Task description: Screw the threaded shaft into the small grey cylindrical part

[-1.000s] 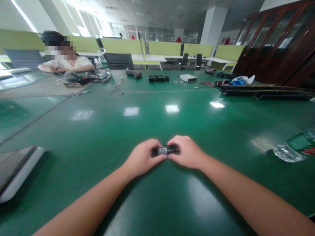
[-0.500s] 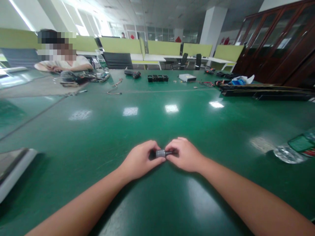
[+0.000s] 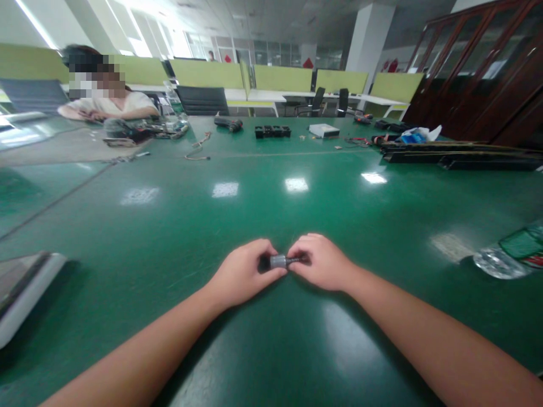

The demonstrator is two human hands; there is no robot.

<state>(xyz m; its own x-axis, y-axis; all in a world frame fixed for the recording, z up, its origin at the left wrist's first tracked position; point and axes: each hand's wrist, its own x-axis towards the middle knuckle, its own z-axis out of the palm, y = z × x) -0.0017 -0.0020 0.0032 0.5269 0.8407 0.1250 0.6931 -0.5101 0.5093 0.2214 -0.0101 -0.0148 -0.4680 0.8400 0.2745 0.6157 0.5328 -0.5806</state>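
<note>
A small grey metal cylinder with a thin dark shaft, like a small motor or a drill chuck (image 3: 279, 261), lies level between my two hands, low over the green table (image 3: 271, 209). My left hand (image 3: 244, 270) is closed round its thick end, with thumb and forefinger along the grey body. From the other side, my right hand (image 3: 320, 261) pinches the dark shaft between thumb and fingertips. The fingers hide both ends, so its exact kind does not show.
A plastic bottle (image 3: 503, 263) lies at the right. At the left edge is a flat, pale-rimmed thing (image 3: 31, 291). Along the far side are a black block (image 3: 272, 131), a white box (image 3: 324, 131) and long dark strips (image 3: 458, 155). Another person (image 3: 112, 102) sits at the far left.
Both hands still hold the cylinder and its shaft in nearly the same place. The view has shifted slightly; my right hand looks a touch farther to the right.
</note>
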